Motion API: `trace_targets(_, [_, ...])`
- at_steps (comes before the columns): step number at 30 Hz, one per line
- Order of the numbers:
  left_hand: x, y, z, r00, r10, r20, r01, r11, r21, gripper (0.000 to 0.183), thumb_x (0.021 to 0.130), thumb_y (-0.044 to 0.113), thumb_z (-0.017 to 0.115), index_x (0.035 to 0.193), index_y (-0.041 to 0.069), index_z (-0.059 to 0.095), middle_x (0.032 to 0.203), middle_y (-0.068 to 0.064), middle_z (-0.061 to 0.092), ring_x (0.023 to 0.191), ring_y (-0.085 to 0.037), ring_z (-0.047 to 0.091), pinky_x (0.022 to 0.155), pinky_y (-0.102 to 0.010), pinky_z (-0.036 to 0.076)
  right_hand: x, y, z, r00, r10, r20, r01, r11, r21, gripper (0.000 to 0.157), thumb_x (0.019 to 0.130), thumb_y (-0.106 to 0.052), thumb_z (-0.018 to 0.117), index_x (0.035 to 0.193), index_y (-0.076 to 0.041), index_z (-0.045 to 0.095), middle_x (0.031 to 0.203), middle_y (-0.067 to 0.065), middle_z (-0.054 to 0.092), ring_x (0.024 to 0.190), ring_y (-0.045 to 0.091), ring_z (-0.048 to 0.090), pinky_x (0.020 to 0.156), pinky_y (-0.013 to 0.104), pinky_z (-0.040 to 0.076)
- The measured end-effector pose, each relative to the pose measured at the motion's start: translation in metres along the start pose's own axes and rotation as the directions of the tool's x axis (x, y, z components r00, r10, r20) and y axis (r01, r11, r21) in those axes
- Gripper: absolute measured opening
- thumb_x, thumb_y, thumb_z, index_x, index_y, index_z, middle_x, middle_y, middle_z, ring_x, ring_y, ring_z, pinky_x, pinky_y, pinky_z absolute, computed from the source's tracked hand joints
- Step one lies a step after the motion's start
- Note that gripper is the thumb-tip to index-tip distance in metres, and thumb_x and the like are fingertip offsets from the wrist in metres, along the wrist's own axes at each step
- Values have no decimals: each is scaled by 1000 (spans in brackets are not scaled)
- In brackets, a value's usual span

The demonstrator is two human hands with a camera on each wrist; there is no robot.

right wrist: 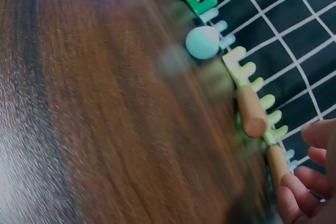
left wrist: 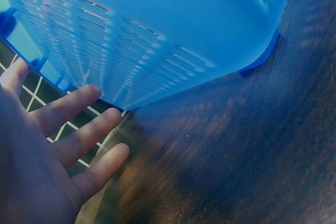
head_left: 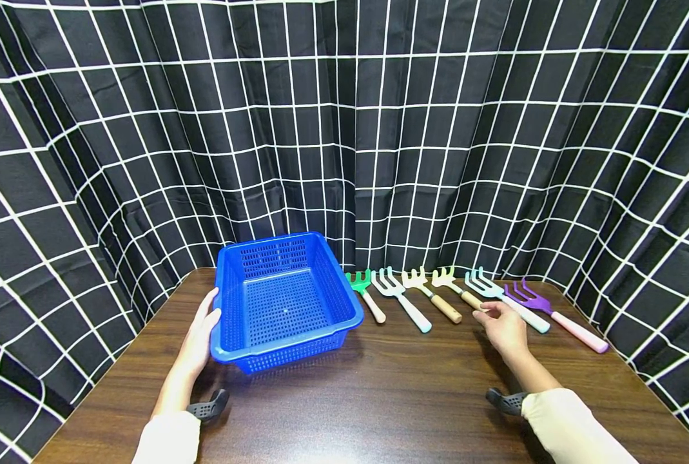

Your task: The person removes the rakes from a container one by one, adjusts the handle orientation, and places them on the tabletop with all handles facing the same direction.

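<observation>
On the left stands a blue plastic basket [head_left: 286,309], perforated on its walls and bottom. My left hand [head_left: 195,338] rests against its left side, thumb at the rim; in the left wrist view several fingers [left wrist: 86,129] stretch out nearly straight. My right hand [head_left: 503,328] has its fingertips at the wooden handle of a pale yellow-green hand rake [head_left: 470,298]. In the right wrist view a gap shows between its upper digit and the fingers beside the handle [right wrist: 276,163]. The hand partly hides the handle's end.
More hand rakes lie in a row: green [head_left: 373,306], white [head_left: 414,312], cream with wooden handle [head_left: 445,308], pale blue-white [head_left: 526,316], and purple with pink handle [head_left: 579,332]. They lie on a brown wooden table [head_left: 379,399] before a black gridded curtain [head_left: 344,129].
</observation>
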State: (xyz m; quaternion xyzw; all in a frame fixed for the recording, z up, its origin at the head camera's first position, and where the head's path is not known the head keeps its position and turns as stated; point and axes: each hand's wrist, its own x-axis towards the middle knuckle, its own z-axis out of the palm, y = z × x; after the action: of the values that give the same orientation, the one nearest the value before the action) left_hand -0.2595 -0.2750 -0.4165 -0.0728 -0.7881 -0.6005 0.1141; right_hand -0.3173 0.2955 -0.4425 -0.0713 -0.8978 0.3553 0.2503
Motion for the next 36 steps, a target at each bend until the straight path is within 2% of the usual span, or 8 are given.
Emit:
trace_targets(6, [-1, 2, 0, 1000, -6, -2, 6, 1000, 17, 54, 106, 23, 31, 155, 6, 16, 149, -30, 29, 119, -51, 47, 81, -21, 44, 0, -10, 10, 997, -56, 54, 56, 998, 4, 32, 84, -14, 73, 108, 6, 65, 96, 23, 67, 90, 39, 60, 77, 47, 42])
trace_targets(13, [1, -2, -1, 1000, -1, 2, 1, 1000, 2, 54, 106, 23, 31, 155, 6, 15, 149, -31, 29, 120, -50, 46, 82, -20, 43, 1, -17, 23, 988, -98, 123, 101, 995, -18, 36, 83, -14, 74, 111, 3, 62, 100, 24, 67, 89, 39, 62, 75, 48, 43])
trace_targets(16, [5, -13, -2, 1000, 6, -3, -6, 1000, 0, 54, 106, 22, 31, 155, 7, 16, 149, -30, 30, 117, -46, 49, 81, -21, 45, 1, -18, 27, 983, -120, 140, 122, 992, -9, 36, 82, -12, 74, 111, 5, 62, 100, 24, 67, 90, 39, 63, 77, 49, 44])
trace_targets(20, [14, -34, -4, 1000, 18, -5, -18, 1000, -9, 53, 107, 22, 30, 156, 11, 16, 148, -27, 33, 110, -33, 55, 80, -24, 47, 0, -17, 30, 978, -127, 164, 131, 991, -9, 35, 81, -6, 74, 110, 8, 62, 97, 24, 67, 87, 38, 62, 77, 49, 44])
trace_targets(23, [17, -42, -4, 1000, 23, -7, -23, 999, -22, 52, 107, 23, 30, 156, 14, 16, 148, -26, 34, 106, -26, 56, 80, -25, 48, 0, -16, 31, 978, -113, 177, 119, 993, -20, 34, 80, -5, 73, 110, 8, 62, 95, 23, 66, 87, 38, 60, 76, 49, 43])
trace_targets(25, [17, -43, -4, 1000, 22, -12, -22, 1000, -17, 53, 107, 25, 30, 156, 15, 16, 148, -26, 35, 107, -26, 57, 80, -25, 48, 0, -15, 31, 978, -111, 179, 118, 993, -28, 34, 80, -5, 72, 110, 7, 62, 94, 22, 67, 88, 39, 60, 76, 49, 42])
trace_targets(31, [15, -39, -3, 1000, 4, -18, -3, 1000, 25, 54, 107, 32, 29, 157, 18, 15, 148, -25, 34, 112, -40, 54, 81, -27, 48, 1, -16, 31, 978, -124, 169, 133, 990, -38, 32, 79, -4, 72, 108, 8, 62, 89, 20, 67, 85, 37, 60, 75, 47, 43])
trace_targets(36, [14, -39, -4, 1000, 10, -22, -9, 999, 46, 54, 106, 33, 29, 156, 17, 16, 148, -25, 34, 113, -41, 53, 82, -28, 47, 1, -19, 32, 979, -141, 150, 148, 988, -41, 31, 78, -2, 71, 107, 8, 63, 84, 18, 66, 81, 36, 60, 72, 46, 43])
